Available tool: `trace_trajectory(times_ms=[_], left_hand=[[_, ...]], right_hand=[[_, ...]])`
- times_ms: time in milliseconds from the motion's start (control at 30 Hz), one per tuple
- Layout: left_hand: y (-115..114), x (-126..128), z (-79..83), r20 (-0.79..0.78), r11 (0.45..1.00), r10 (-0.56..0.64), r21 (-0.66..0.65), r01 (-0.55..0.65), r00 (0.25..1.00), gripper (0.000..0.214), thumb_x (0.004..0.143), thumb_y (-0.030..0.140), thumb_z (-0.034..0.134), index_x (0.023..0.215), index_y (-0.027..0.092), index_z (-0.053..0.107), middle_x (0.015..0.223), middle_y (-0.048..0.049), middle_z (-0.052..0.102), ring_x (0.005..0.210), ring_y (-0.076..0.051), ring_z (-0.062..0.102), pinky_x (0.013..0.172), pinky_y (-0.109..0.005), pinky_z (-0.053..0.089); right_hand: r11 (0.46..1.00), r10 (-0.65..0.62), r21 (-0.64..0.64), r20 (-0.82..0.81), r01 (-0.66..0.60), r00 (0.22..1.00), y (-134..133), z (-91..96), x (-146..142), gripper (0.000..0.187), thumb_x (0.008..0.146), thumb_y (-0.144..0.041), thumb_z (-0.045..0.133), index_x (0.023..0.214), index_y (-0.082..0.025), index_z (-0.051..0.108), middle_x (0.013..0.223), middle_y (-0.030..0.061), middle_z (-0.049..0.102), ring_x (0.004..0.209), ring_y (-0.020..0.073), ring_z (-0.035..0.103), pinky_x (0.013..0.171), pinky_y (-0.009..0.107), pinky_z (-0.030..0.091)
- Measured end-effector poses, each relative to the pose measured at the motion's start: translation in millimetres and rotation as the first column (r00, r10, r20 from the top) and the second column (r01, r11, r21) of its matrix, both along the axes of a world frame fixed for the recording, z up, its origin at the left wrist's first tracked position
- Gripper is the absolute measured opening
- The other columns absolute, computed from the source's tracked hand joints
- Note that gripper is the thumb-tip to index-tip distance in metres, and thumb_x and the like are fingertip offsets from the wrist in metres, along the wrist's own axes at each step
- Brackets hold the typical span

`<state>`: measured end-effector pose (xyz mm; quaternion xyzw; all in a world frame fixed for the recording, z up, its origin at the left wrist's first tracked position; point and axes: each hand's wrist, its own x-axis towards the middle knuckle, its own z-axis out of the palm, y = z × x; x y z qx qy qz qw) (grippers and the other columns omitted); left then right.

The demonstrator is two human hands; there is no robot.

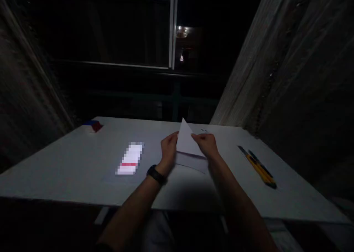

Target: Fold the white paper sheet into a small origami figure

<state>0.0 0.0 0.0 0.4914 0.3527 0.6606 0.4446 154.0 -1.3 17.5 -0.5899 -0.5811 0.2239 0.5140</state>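
Note:
A folded sheet of white paper (188, 143) is held up above the middle of the table, its pointed top facing away from me. My left hand (169, 147) grips its left edge, with a dark watch on that wrist. On the right slanting edge, my right hand (205, 144) pinches the paper between thumb and fingers. Below the pointed part, a lower layer of the paper hangs toward the table. Some fingertips of both hands are hidden behind the sheet.
On the white table (74, 171), a lit phone (130, 158) with a blurred screen lies left of my hands. A yellow utility knife (260, 169) lies at right beside a dark pen-like object (256, 158). A blue, white and red block (93, 126) sits far left. Curtains (240, 75) flank the window.

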Motion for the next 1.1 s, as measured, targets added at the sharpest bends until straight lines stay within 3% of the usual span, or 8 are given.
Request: trace_trajectory(times_ms=[133,400,633,900,1100], left_hand=[[-1,0,1.1,-0.05,0.991,-0.093,-0.103,0.087,0.994,0.039,0.066,0.049,0.062,0.067,0.011,0.065,0.059,-0.0022,0.06,0.056,-0.013,0.051,0.051,-0.022,0.038],[-2,0,-0.9,0.153,0.97,-0.113,-0.198,0.142,0.982,0.036,0.057,0.045,0.072,0.063,0.011,0.064,0.059,-0.0037,0.062,0.055,-0.014,0.055,0.053,-0.024,0.04],[11,-11,12.7,0.252,0.925,-0.221,-0.253,0.284,0.942,0.032,0.059,0.038,0.073,0.066,0.009,0.063,0.063,-0.0065,0.063,0.053,-0.013,0.056,0.053,-0.025,0.043],[28,-11,28.7,0.41,0.887,-0.14,-0.354,0.298,0.901,0.012,0.06,0.015,0.066,0.069,0.008,0.062,0.061,-0.0077,0.065,0.058,-0.016,0.062,0.059,-0.027,0.048],[41,-23,42.2,0.415,0.906,-0.033,-0.372,0.203,0.909,0.006,0.068,0.016,0.059,0.067,0.01,0.06,0.067,-0.0081,0.066,0.059,-0.013,0.062,0.054,-0.02,0.048]], right_hand=[[0.995,0.097,-0.007,-0.022,-0.097,0.995,-3,3.3,-2,0.043,0.062,-0.054,0.063,0.051,-0.012,0.063,0.045,-0.001,0.052,0.046,0.011,0.044,0.045,0.024,0.032],[0.988,0.152,-0.023,-0.074,-0.154,0.986,-3,0.4,-5,0.041,0.063,-0.052,0.062,0.051,-0.012,0.063,0.045,-0.0001,0.053,0.043,0.0104,0.043,0.042,0.023,0.03],[0.959,0.275,-0.057,-0.048,-0.277,0.96,-11,6.5,-8,0.038,0.063,-0.047,0.064,0.047,-0.013,0.059,0.041,-0.0024,0.046,0.042,0.0082,0.037,0.043,0.023,0.028],[0.938,0.331,-0.096,-0.042,-0.334,0.943,-14,6.6,-16,0.037,0.064,-0.046,0.063,0.05,-0.012,0.06,0.043,-0.0021,0.047,0.043,0.0085,0.038,0.042,0.023,0.026],[0.924,0.361,-0.123,-0.039,-0.363,0.932,-22,12.5,-7,0.037,0.064,-0.046,0.064,0.052,-0.011,0.062,0.044,-0.0018,0.047,0.043,0.0081,0.037,0.043,0.023,0.026]])
